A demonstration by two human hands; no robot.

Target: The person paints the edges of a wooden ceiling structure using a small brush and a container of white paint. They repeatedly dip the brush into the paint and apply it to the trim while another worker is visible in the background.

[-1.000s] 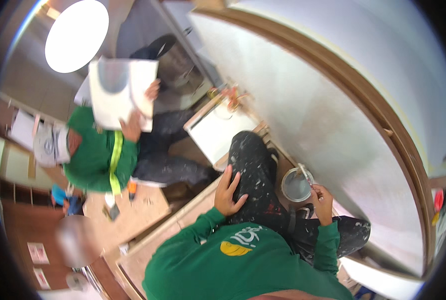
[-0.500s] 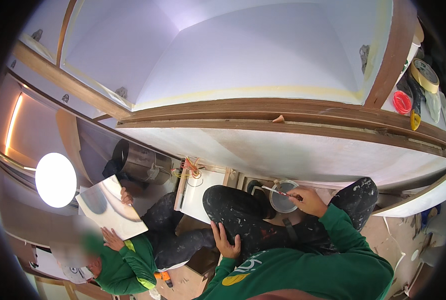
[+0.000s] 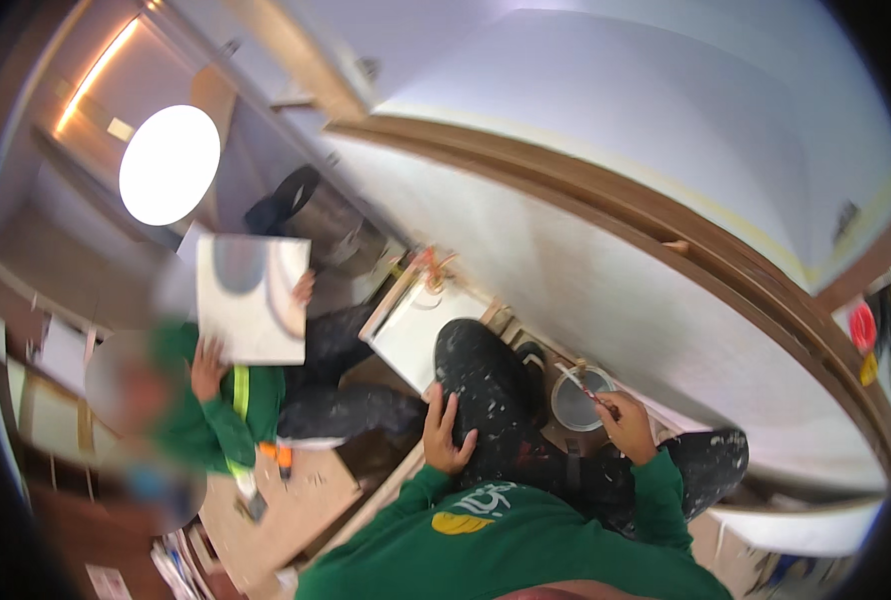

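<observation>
In my right hand [image 3: 626, 428] is a thin paintbrush [image 3: 572, 377] with a pale tip and a reddish handle, pinched between the fingers. Its tip points over a round bucket [image 3: 554, 408] of grey material, which stands on the floor just beyond my knees. Whether the tip touches the bucket's rim cannot be made out. My left hand [image 3: 448, 432] lies on my paint-spattered dark trousers [image 3: 486, 400] near the left knee, fingers spread and holding nothing.
On the left a person in a green top holds a pale board [image 3: 286, 345] in both hands. A white panel [image 3: 426, 325] with coloured wires [image 3: 431, 268] lies beyond my left knee. A long wood-edged cabinet front [image 3: 566, 195] runs ahead. An orange-and-black tool [image 3: 283, 458] lies low on the left.
My view has turned to the left, so the scene is tilted and shifted. The right hand still holds the brush at the bucket, and the left hand stays on my leg.
</observation>
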